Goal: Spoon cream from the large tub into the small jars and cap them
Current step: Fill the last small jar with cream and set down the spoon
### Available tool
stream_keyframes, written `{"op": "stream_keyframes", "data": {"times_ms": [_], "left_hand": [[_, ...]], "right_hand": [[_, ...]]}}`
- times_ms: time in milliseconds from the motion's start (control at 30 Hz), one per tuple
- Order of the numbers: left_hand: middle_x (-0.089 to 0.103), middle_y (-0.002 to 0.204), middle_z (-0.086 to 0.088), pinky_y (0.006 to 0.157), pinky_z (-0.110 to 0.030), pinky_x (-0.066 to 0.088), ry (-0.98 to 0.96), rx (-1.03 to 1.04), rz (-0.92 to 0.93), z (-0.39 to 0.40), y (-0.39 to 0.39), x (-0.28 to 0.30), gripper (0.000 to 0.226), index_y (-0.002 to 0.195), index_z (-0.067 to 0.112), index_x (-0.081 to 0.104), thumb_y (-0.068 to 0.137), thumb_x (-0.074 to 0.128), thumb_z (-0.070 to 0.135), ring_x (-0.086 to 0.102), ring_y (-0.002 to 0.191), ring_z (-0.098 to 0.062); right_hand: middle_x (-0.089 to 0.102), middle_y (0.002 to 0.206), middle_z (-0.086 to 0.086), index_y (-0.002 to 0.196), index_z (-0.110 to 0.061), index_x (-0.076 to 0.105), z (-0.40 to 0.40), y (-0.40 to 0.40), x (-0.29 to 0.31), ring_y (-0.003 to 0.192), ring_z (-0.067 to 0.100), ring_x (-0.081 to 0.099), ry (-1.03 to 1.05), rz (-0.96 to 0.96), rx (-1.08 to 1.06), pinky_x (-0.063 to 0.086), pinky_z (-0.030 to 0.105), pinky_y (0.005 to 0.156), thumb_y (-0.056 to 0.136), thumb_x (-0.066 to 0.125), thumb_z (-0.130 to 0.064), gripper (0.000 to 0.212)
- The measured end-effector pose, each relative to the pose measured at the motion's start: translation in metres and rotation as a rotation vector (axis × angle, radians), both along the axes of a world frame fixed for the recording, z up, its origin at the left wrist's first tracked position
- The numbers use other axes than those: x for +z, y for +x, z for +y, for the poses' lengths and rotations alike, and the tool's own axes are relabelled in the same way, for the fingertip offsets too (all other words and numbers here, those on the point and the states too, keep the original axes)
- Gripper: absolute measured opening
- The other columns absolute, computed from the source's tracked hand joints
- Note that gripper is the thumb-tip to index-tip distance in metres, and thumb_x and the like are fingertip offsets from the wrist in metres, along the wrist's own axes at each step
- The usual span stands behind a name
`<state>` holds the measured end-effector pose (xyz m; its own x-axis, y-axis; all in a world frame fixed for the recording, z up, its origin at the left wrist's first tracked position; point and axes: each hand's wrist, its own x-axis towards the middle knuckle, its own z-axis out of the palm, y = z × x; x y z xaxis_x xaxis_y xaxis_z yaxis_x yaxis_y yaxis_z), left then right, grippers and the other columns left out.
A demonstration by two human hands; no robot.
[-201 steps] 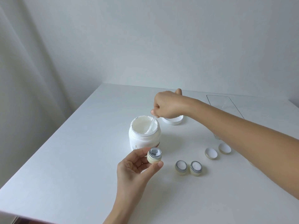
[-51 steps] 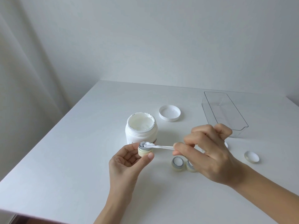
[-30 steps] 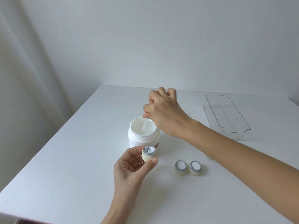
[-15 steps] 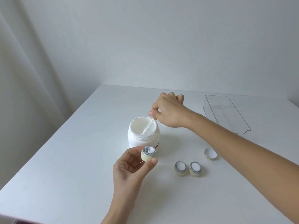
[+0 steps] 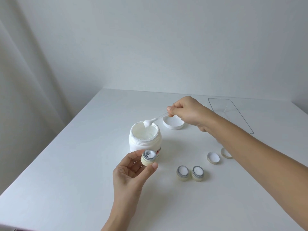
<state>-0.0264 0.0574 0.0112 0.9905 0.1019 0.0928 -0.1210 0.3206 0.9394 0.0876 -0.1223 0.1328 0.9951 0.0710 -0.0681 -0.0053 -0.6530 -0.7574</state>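
The large white tub (image 5: 144, 142) stands open at the table's middle, full of cream. My right hand (image 5: 186, 110) pinches a small clear spoon (image 5: 154, 119) whose bowl, loaded with cream, hovers over the tub's far rim. My left hand (image 5: 131, 174) holds a small cream-coloured jar (image 5: 148, 157) in front of the tub, partly filled. Two more small jars (image 5: 182, 172) (image 5: 197, 173) with cream in them stand uncapped to the right. Two small caps (image 5: 213, 157) (image 5: 225, 153) lie behind them, one half hidden by my right forearm.
The tub's white lid (image 5: 173, 124) lies upside down behind the tub, under my right hand. A clear plastic tray (image 5: 233, 112) sits at the back right. The white table (image 5: 66, 164) ends at the left and near edges; a wall stands behind.
My right hand has lifted the spoon out of the tub with a fresh load of cream and drawn back to the right. My left hand keeps the jar still.
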Motion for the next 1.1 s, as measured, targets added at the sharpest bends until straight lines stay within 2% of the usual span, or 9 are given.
{"op": "stream_keyframes", "data": {"times_ms": [100,200,300,400,533,667,767,933,1100], "left_hand": [[0.079,0.096,-0.009,0.071,-0.017,0.056,-0.011,0.014,0.003,0.000,0.000,-0.001,0.033,0.096,0.015,0.074,0.066,0.083,0.005,0.075,0.090,-0.017],[0.079,0.095,-0.009,0.071,-0.017,0.056,-0.022,0.026,0.004,0.000,0.001,-0.001,0.032,0.095,0.015,0.075,0.065,0.082,0.004,0.075,0.089,-0.016],[0.079,0.095,-0.008,0.070,-0.017,0.056,-0.028,0.027,0.003,-0.001,0.001,0.000,0.032,0.094,0.015,0.075,0.065,0.082,0.003,0.075,0.089,-0.016],[0.080,0.095,-0.007,0.071,-0.017,0.056,-0.025,0.014,-0.005,-0.001,0.001,0.000,0.034,0.095,0.017,0.075,0.065,0.082,0.003,0.075,0.090,-0.016],[0.080,0.095,-0.007,0.071,-0.018,0.056,-0.027,0.004,-0.007,-0.001,0.000,0.002,0.035,0.094,0.018,0.076,0.062,0.086,0.009,0.075,0.091,-0.016],[0.079,0.096,-0.008,0.071,-0.018,0.056,-0.033,-0.002,-0.003,-0.001,0.000,0.002,0.040,0.095,0.017,0.075,0.056,0.087,0.018,0.075,0.090,-0.016],[0.079,0.094,-0.008,0.071,-0.018,0.056,-0.033,-0.004,0.004,-0.001,0.000,0.001,0.042,0.095,0.015,0.076,0.055,0.087,0.018,0.075,0.088,-0.015],[0.080,0.096,-0.008,0.071,-0.017,0.056,-0.031,-0.006,0.004,-0.001,0.001,0.002,0.039,0.094,0.016,0.077,0.057,0.087,0.020,0.075,0.089,-0.014],[0.079,0.094,-0.009,0.071,-0.017,0.055,-0.038,-0.002,0.022,-0.001,0.002,0.001,0.038,0.093,0.013,0.077,0.057,0.087,0.021,0.075,0.088,-0.015]], "right_hand": [[0.060,0.086,-0.016,0.074,-0.017,0.066,-0.004,-0.008,0.000,0.101,0.013,0.049,0.112,0.081,0.042,0.032,0.029,0.086,0.095,0.055,-0.030,0.027],[0.064,0.099,-0.005,0.073,-0.018,0.067,-0.009,-0.022,-0.003,0.108,0.016,0.052,0.102,0.096,0.069,0.033,0.029,0.085,0.094,0.056,-0.032,0.028],[0.066,0.089,-0.005,0.071,-0.021,0.068,-0.011,-0.038,-0.010,0.102,0.019,0.055,0.038,0.064,0.069,0.038,0.031,0.085,0.094,0.055,-0.036,0.030],[0.051,0.060,-0.016,0.068,-0.025,0.066,-0.006,-0.053,-0.015,0.089,0.024,0.042,-0.071,0.033,0.041,0.034,0.028,0.075,0.093,0.052,-0.041,0.033],[0.057,0.080,-0.003,0.076,-0.022,0.068,0.002,-0.061,-0.017,0.099,0.022,0.041,-0.168,-0.008,0.033,0.023,0.031,0.077,0.096,0.048,-0.039,0.033],[0.044,0.064,-0.005,0.073,-0.019,0.066,0.002,-0.063,-0.016,0.083,0.023,0.040,-0.276,-0.059,0.027,0.027,0.035,0.086,0.096,0.048,-0.036,0.034],[0.048,0.079,-0.001,0.071,-0.022,0.064,-0.001,-0.063,-0.014,0.090,0.025,0.044,-0.336,-0.091,0.017,0.025,0.036,0.086,0.097,0.047,-0.036,0.034],[0.053,0.100,0.002,0.072,-0.024,0.065,-0.005,-0.063,-0.014,0.103,0.021,0.047,-0.291,-0.249,-0.034,0.020,0.032,0.081,0.096,0.049,-0.035,0.031],[0.043,0.089,-0.006,0.074,-0.022,0.066,0.000,-0.073,-0.030,0.091,0.015,0.043,-0.298,-0.563,-0.037,0.015,0.027,0.074,0.093,0.055,-0.034,0.025]]}}
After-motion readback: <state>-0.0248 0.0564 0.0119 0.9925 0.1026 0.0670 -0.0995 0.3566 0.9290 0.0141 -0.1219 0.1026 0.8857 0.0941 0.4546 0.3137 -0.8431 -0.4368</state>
